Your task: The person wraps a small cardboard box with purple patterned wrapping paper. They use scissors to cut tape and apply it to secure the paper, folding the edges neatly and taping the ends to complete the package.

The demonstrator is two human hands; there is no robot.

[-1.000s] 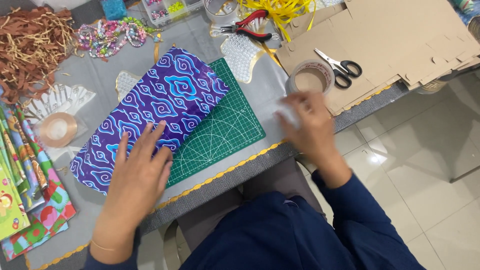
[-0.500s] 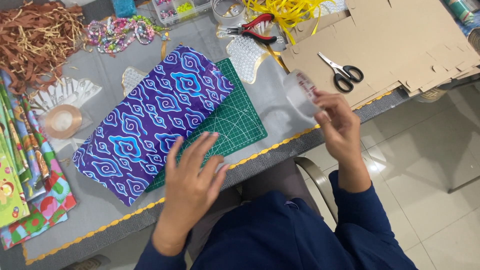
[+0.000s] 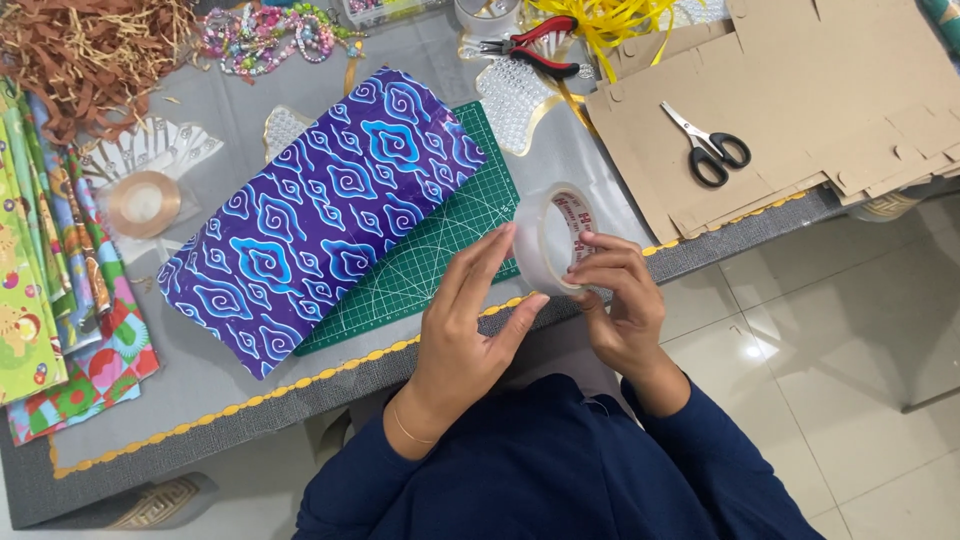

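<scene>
A roll of clear tape (image 3: 553,238) is held upright between both hands above the table's near edge. My right hand (image 3: 620,300) grips its right rim with fingertips on the tape's face. My left hand (image 3: 470,320) supports the left rim, fingers stretched up along it. A box wrapped in purple paper with blue cloud patterns (image 3: 325,210) lies diagonally on a green cutting mat (image 3: 440,255), just left of the hands.
Black-handled scissors (image 3: 708,145) lie on flattened cardboard (image 3: 800,90) at the right. Red pliers (image 3: 535,48), yellow ribbon (image 3: 600,20), beads (image 3: 265,35), brown shredded paper (image 3: 70,50), a small tape roll (image 3: 143,203) and colourful wrapping sheets (image 3: 50,300) ring the mat.
My left hand left the wrapped box and came right to meet the tape roll. My right hand brought the roll down toward the table edge. The box stayed put.
</scene>
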